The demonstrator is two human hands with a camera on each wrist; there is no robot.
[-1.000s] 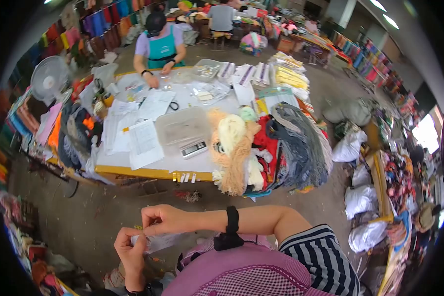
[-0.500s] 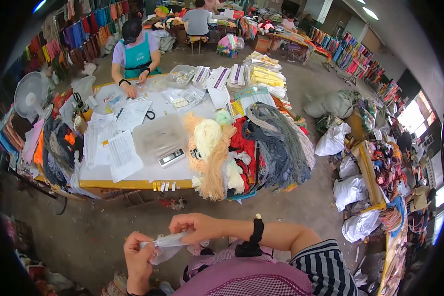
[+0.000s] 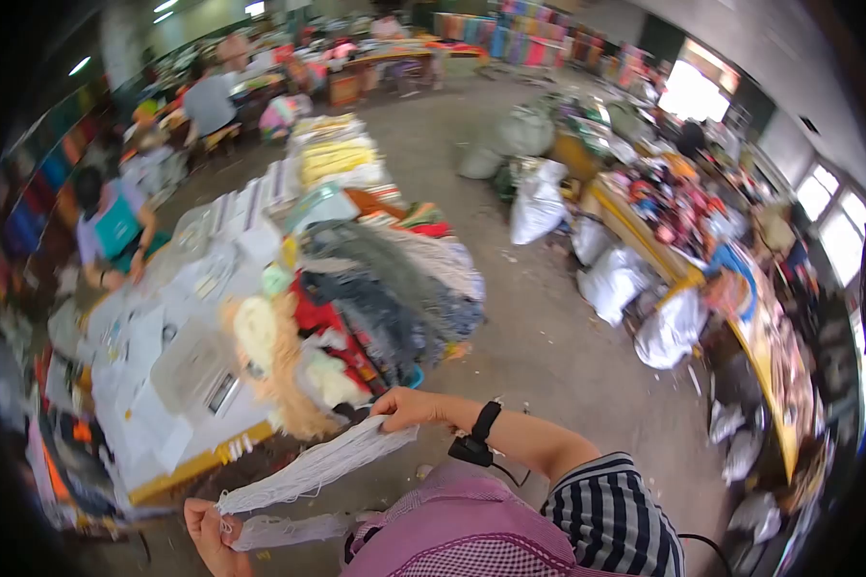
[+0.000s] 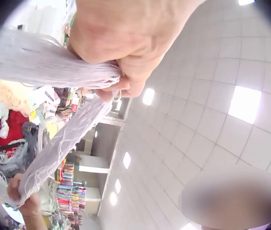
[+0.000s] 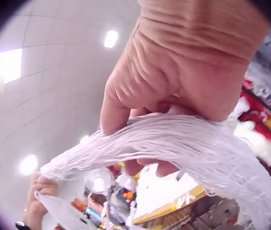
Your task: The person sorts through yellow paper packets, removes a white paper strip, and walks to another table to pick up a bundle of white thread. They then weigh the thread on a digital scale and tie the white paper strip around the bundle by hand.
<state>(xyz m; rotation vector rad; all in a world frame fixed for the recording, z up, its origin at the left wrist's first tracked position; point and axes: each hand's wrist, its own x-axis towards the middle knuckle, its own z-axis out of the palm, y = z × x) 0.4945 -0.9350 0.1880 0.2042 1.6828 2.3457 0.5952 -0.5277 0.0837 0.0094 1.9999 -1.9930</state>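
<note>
A skein of white yarn [image 3: 308, 466] is stretched between my two hands, sloping up from left to right in the head view. My left hand [image 3: 212, 539] pinches its tied left end between thumb and fingers, and a second length of the yarn [image 4: 68, 141] hangs from that pinch. Toward the other end, my right hand [image 3: 409, 409] grips the strands. In the right wrist view, the right hand's fingers [image 5: 114, 112] curl round the bundle, and the loose strands spill past it to the right.
Ahead on the left stands a table [image 3: 178, 466] with papers, a plastic box [image 3: 197, 365] and heaped coloured yarn [image 3: 375, 279]. A person [image 3: 115, 226] works at its far side. White sacks [image 3: 669, 332] line a yarn-covered bench [image 3: 755, 370] at right.
My hands have drawn apart, and the bunched yarn is now spread out lengthwise between them. The head view has swung right, so the table shows further left.
</note>
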